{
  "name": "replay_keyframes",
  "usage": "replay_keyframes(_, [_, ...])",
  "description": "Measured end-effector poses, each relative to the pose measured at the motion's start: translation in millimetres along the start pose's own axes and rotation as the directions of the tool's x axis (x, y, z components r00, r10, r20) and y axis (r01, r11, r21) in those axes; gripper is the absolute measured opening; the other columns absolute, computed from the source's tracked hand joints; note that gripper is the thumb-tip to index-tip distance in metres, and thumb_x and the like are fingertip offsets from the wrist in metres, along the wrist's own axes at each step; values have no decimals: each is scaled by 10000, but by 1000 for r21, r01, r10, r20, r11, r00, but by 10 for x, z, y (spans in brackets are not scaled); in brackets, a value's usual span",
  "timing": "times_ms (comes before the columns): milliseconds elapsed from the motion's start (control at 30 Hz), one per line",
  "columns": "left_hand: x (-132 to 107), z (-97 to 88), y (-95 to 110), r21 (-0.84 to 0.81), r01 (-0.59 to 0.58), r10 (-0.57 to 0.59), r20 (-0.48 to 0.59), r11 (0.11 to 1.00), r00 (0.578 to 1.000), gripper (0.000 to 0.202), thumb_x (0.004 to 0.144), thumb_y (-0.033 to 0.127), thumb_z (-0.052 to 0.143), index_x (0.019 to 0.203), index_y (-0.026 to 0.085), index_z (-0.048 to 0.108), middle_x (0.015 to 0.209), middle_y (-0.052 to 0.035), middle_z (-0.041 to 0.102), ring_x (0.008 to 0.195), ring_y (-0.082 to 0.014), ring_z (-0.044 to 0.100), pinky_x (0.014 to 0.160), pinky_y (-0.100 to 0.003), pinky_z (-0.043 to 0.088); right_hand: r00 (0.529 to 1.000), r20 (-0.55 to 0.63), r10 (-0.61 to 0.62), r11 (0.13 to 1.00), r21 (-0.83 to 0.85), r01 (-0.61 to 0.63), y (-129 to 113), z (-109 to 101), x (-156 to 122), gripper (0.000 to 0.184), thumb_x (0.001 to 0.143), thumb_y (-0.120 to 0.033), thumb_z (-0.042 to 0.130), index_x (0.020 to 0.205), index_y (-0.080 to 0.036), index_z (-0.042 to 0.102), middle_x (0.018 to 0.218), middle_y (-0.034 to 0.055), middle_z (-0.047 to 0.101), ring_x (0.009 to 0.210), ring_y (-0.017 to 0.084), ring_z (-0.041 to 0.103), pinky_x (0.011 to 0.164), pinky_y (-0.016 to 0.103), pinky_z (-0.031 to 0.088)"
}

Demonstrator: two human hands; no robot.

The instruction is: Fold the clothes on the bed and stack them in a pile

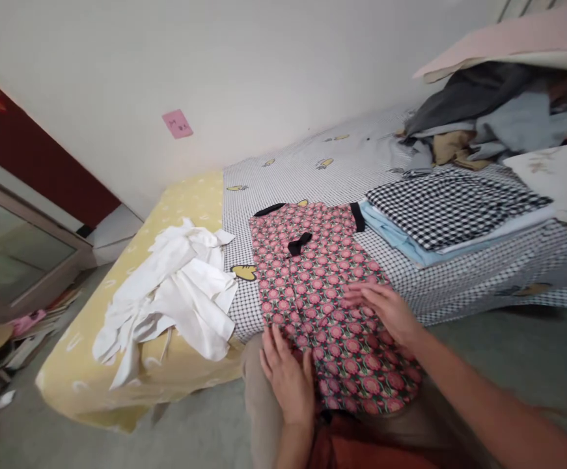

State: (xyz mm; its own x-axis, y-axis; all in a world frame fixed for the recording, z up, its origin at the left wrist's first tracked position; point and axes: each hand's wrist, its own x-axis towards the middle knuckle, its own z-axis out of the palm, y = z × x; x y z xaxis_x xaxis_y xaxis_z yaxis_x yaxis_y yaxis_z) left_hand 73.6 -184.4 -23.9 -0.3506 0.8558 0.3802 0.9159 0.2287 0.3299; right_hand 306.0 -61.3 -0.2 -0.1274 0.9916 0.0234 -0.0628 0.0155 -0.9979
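The pink flower-printed cloth garment with black trim (312, 273) is lying spread flat at the near edge of the checked-sheet bed (312, 170), its lower end hanging onto the person's lap. It looks smoothed but not yet folded. A folded stack of checked and pale-blue cloth (454, 208) is sitting just beside it. A crumpled white shirt (176, 293) (on the yellow end) and a grey heap of clothes (498, 111) at the far right corner are lying unfolded. The left hand (286, 378) and right hand (385, 311) are pressing palm-down on the garment, fingers outspread, gripping nothing.
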Motion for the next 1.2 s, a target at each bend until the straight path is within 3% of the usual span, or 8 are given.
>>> replay_keyframes(67, [41,-47,-12,-83,80,-82,-23,993,996,798,944,438,525,1586,121,174,1589,-273,347,1491,-365,343,1159,-568,392,946,-297,127,979,193,-70,157,-329,-264,371,782,-518,710,1010,-226,733,814,34,766,687,194,702,724,351,580])
replay_keyframes(133, [111,-87,-23,-99,141,-144,-24,985,989,776,945,462,510,1558,76,233,1584,-307,326,1510,-386,294,1165,-578,375,802,-555,222,962,259,-87,343,-652,-465,337,679,-454,773,931,-243,699,677,-20,713,564,157,652,562,277,542])
replay_keyframes(233, [206,-102,-2,-20,186,-185,19,982,983,695,955,453,487,1524,90,325,1604,-303,293,1529,-395,245,1170,-618,334,666,-684,299,952,263,-157,574,-973,-629,268,610,-387,759,821,-260,652,609,-51,675,539,158,652,484,246,514])
replay_keyframes(367, [235,-104,59,51,160,-161,31,986,986,606,952,412,499,1452,77,425,1610,-299,289,1529,-385,248,1193,-613,289,708,-603,368,929,265,-257,669,-929,-607,250,621,-408,752,801,-247,691,764,-5,769,678,207,728,559,301,578])
replay_keyframes(533, [187,-152,22,-71,213,-214,-12,975,977,699,939,408,513,1521,88,294,1585,-295,337,1497,-381,320,1165,-580,372,815,-216,538,828,315,-464,514,-568,-515,436,778,-638,634,965,-259,741,959,68,808,940,300,757,831,474,608])
replay_keyframes(733, [169,-125,-17,13,246,-247,50,969,968,612,915,356,549,1433,54,428,1601,-297,324,1497,-367,330,1193,-558,333,836,16,549,827,132,-546,372,-428,-650,438,671,-424,855,1065,-259,757,974,75,809,902,318,760,921,466,589])
replay_keyframes(1000, [270,-147,64,205,156,-205,250,966,946,313,912,319,512,1011,127,740,1633,-236,313,1516,-390,287,1193,-657,230,805,63,590,797,115,-593,328,-355,-744,425,671,-470,857,1005,-227,756,1022,94,804,936,309,761,898,426,600])
replay_keyframes(1200, [194,-274,-42,-150,198,-160,236,969,959,233,866,254,531,980,184,722,1477,-158,561,1435,-326,430,1229,-597,223,807,3,591,773,286,-567,143,-231,-753,362,667,-413,856,972,-250,748,924,79,809,864,302,771,861,431,620])
